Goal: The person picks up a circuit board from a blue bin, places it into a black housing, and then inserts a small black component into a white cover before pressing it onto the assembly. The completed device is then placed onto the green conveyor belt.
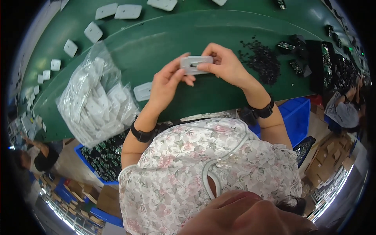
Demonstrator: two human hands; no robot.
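Note:
In front of me, over the green table [164, 47], I hold a pale grey plastic cover [191, 59]. It is a rounded rectangle with a small dark spot near its middle. My left hand [165, 82] grips its left end between thumb and fingers. At the right end, my right hand [226, 65] is closed on the cover, its thumb lying across the face beside the dark spot. Whether a small part sits under that thumb is hidden. Another such cover [143, 91] lies by my left wrist. Right of my hands spreads a pile of small black pieces [263, 60].
A clear plastic bag [94, 105] full of pale covers rests at left. Several covers [128, 11] line the table's far side. Dark shiny parts [286, 47] and a black box [315, 66] stand at right. Blue bins [295, 115] sit below the near edge. Other people work both sides.

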